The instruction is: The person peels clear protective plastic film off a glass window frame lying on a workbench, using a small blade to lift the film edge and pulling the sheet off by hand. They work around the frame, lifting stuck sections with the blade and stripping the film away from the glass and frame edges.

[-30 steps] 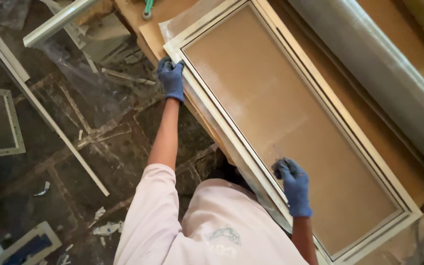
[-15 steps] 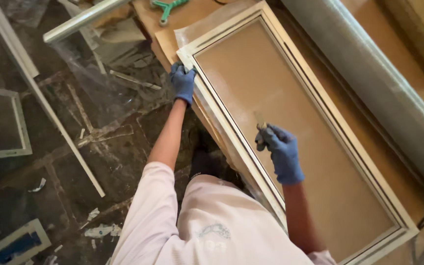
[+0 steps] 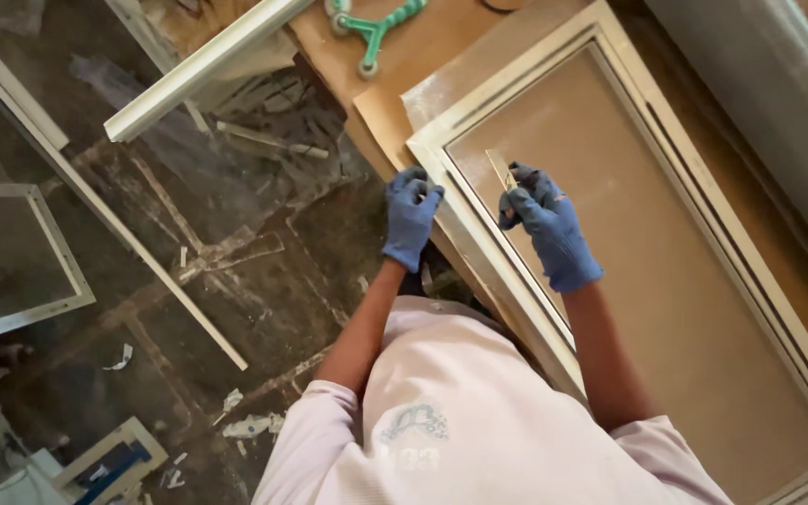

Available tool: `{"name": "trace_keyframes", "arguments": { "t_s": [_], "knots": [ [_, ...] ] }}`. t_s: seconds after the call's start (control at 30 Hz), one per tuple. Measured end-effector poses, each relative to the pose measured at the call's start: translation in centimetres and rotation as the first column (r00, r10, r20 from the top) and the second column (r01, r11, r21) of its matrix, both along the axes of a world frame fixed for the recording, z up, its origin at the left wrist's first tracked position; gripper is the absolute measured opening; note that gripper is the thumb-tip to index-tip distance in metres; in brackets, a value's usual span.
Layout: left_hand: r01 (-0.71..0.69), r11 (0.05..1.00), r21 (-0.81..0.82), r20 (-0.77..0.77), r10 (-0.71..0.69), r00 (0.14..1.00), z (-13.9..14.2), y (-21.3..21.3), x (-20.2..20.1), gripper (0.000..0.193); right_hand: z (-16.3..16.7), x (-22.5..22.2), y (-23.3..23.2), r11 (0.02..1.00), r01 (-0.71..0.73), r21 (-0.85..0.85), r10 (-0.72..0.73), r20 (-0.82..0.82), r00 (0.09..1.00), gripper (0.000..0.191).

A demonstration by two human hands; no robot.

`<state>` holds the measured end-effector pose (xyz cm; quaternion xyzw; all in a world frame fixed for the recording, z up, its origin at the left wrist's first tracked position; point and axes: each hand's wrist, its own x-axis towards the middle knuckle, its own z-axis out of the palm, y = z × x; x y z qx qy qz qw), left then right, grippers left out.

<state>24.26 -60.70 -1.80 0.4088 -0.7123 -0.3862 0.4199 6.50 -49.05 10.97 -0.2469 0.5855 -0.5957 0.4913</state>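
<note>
A white window frame (image 3: 703, 187) with a clear pane lies flat on a brown workbench. My left hand (image 3: 411, 217), in a blue glove, grips the frame's near left edge close to its corner. My right hand (image 3: 546, 224), also gloved in blue, is closed on a small pale tool (image 3: 500, 168) whose tip rests on the pane just inside the frame's left rail near the top corner.
A green three-armed tool (image 3: 373, 28) lies on the bench (image 3: 348, 65) beyond the frame. A long white profile (image 3: 203, 67) juts over the bench's corner. More white frames (image 3: 21, 252) and scraps lie on the dark floor at left. A grey ledge (image 3: 778, 84) runs along the right.
My right hand has slid up the frame's left rail from near the bottom toward the top corner, close to my left hand. My left hand has stayed on the edge.
</note>
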Motion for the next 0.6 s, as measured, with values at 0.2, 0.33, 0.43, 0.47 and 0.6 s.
{"name": "trace_keyframes", "arguments": {
  "t_s": [0.2,0.33,0.43,0.47,0.6],
  "knots": [
    [0.017,0.946,0.323,0.150,-0.069,0.986,0.7,-3.7,0.5,0.030,-4.8,-0.3,-6.9,0.964,0.003,0.264,0.052,-0.198,0.979,0.026],
    [0.007,0.822,0.570,0.207,-0.152,0.966,1.6,-3.7,-0.1,0.033,-4.6,-1.4,-10.8,0.917,0.003,0.399,0.065,-0.158,0.985,0.029],
    [0.064,0.923,0.379,0.163,-0.134,0.977,2.2,-3.6,-0.2,0.031,-3.6,-2.4,-13.5,0.909,-0.047,0.414,0.110,-0.130,0.985,0.028],
    [0.069,0.927,0.369,0.159,-0.136,0.978,2.5,-3.6,-0.1,0.030,-3.3,-2.4,-14.1,0.902,-0.054,0.427,0.104,-0.093,0.990,0.024],
    [0.034,0.932,0.361,0.136,-0.089,0.987,4.0,-3.9,0.1,0.026,-2.7,-2.8,-15.8,0.867,-0.073,0.493,0.116,-0.056,0.992,0.017]
  ]
}}
